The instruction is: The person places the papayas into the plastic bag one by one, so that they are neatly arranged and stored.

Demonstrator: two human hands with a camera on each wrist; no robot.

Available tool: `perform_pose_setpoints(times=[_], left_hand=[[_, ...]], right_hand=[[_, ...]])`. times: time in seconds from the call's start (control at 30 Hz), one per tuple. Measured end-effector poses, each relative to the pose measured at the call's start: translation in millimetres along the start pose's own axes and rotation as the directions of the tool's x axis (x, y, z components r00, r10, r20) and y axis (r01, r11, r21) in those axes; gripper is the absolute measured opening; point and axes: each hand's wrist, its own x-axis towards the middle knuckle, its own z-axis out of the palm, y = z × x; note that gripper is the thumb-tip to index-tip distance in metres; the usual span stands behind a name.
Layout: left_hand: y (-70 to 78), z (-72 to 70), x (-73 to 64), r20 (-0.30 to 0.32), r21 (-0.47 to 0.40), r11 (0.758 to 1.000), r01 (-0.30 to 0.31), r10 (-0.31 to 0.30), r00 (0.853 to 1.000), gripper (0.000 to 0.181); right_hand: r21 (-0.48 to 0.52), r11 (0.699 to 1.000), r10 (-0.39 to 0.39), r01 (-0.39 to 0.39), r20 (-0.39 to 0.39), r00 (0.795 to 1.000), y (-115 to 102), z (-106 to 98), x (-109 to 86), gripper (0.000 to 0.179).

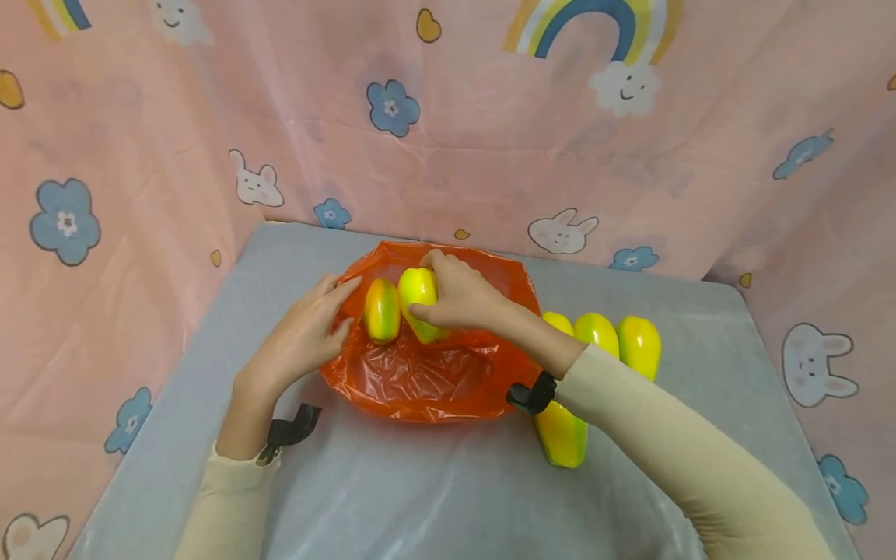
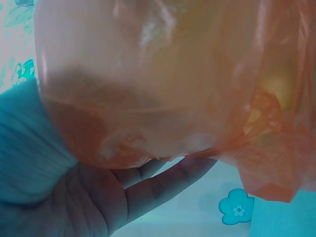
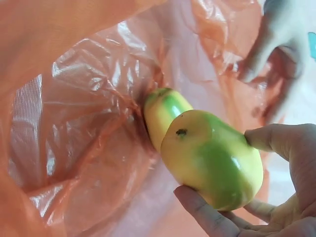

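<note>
A red-orange plastic bag (image 1: 413, 406) lies spread with its mouth wide. My right hand (image 1: 465, 295) holds a yellow-green papaya (image 1: 418, 289) over the bag's opening, thumb on one side and fingers on the other, as the right wrist view also shows. Just left of it, a second papaya (image 1: 381, 311) rests on the plastic inside the bag. At the bag's left rim is my left hand (image 1: 297, 330), its fingers extended and spread, touching the edge. In the left wrist view the bag covers part of that hand's fingers (image 2: 163, 190).
Right of the bag, several more papayas lie on the grey tabletop (image 1: 434, 498), among them one at the back right (image 1: 639, 342) and one nearer the front (image 1: 563, 439). My right forearm partly covers them. A pink patterned curtain (image 1: 476, 140) stands behind the table.
</note>
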Motion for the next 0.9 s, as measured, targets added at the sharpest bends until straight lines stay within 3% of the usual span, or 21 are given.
perform_pose_setpoints(times=[0.27,0.5,0.9], left_hand=[[1.8,-5.8,-3.5,0.014,-0.019,0.999,0.037,-0.036,0.999,0.062],[0.8,-1.8,-0.8,-0.008,-0.001,1.000,-0.005,0.005,1.000,0.062],[1.7,-0.6,-1.4,0.003,-0.009,1.000,0.003,-0.003,1.000,0.061]], right_hand=[[-0.056,0.997,0.061,-0.058,0.042,0.997,-4.6,11.3,16.0,0.072],[-0.074,0.995,0.073,-0.068,0.068,0.995,-3.6,16.8,25.0,0.071],[-0.065,0.984,0.170,-0.168,0.031,0.985,13.7,34.9,38.4,0.077]])
